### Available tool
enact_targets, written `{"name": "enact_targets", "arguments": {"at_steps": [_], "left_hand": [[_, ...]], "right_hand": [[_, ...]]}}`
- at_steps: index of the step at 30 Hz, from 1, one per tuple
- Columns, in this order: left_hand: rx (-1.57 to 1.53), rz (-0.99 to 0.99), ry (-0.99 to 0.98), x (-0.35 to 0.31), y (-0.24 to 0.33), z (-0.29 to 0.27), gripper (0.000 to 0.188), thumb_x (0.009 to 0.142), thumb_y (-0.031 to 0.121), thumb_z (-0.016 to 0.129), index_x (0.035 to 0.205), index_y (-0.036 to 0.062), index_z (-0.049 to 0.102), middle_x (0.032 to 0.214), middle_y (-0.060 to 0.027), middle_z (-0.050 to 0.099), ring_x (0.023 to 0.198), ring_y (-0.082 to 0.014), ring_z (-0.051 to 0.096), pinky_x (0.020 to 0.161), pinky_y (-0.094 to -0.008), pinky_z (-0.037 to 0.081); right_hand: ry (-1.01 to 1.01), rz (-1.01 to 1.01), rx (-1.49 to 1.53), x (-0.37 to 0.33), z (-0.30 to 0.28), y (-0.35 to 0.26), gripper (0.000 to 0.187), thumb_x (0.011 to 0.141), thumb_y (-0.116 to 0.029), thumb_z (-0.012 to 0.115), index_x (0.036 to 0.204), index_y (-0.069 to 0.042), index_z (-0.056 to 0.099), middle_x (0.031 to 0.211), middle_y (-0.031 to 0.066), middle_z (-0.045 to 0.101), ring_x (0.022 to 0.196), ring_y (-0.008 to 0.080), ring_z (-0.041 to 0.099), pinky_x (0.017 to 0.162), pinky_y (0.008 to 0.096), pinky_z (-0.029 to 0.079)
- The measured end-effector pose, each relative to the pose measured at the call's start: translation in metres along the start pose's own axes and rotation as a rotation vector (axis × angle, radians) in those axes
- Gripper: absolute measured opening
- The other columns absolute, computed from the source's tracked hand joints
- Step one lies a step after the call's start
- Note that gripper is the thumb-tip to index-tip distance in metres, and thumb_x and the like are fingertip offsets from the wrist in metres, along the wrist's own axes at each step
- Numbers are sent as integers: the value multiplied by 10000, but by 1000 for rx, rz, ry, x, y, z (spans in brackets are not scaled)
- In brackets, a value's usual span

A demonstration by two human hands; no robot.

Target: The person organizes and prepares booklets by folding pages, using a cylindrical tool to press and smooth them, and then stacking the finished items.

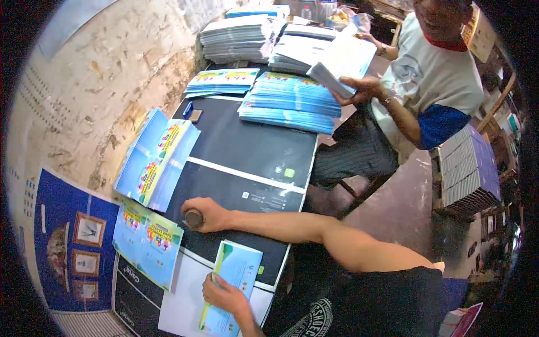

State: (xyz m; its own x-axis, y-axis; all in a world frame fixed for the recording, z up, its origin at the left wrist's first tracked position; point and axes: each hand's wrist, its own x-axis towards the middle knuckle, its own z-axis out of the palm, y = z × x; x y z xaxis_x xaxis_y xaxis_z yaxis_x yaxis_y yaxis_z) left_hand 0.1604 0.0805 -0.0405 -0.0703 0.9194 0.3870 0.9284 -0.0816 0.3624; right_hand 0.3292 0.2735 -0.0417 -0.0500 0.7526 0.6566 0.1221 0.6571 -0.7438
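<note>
My left hand [224,293] lies on a folded light-blue printed sheet [240,263] with a green and yellow edge, its fingers resting across the paper. Beneath that sheet is a large white sheet [185,297]. Farther up the table, my right hand [209,215] is closed round a short brown object with a round end [194,218]; its kind I cannot make out. Left of my hands are an open printed sheet [147,242] in blue and yellow and a stack of similar sheets [160,160].
The black table top [252,146] carries more stacks of blue printed sheets [292,101] and white paper stacks [236,39] at its far end. A small blue-and-brown item [194,115] lies near the wall. A co-worker [432,78] sits at the right, handling papers. Bundled stacks [469,168] stand behind.
</note>
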Motion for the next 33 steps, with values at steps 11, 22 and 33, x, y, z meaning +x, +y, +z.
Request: {"name": "enact_targets", "arguments": {"at_steps": [11, 22, 33], "left_hand": [[-10, -58, -118, 0, 6, -3, 313, 1044, 264, 464, 1191, 21, 597, 1142, -191, 635, 1031, -395, 574, 915, -499, 415], [6, -5, -37, 3, 7, 2, 287, 1047, 251, 441, 1103, 14, 593, 1018, -180, 613, 971, -383, 563, 887, -490, 411], [11, -39, -47, 4, 7, -2, 335, 1050, 281, 459, 1124, -6, 615, 1066, -200, 639, 996, -410, 581, 875, -506, 428]], "right_hand": [[6, 209, 13, -3, -20, -11, 380, 906, -344, 741, 804, -24, 561, 572, 86, 529, 509, 161, 491, 495, 342, 409], [85, 290, -15, 1, -16, -15, 312, 923, -306, 666, 836, -13, 602, 624, 164, 588, 535, 268, 582, 534, 416, 448], [105, 260, 13, 9, -12, -26, 339, 960, -342, 674, 860, -23, 614, 587, 90, 549, 527, 129, 508, 508, 332, 411]]}}
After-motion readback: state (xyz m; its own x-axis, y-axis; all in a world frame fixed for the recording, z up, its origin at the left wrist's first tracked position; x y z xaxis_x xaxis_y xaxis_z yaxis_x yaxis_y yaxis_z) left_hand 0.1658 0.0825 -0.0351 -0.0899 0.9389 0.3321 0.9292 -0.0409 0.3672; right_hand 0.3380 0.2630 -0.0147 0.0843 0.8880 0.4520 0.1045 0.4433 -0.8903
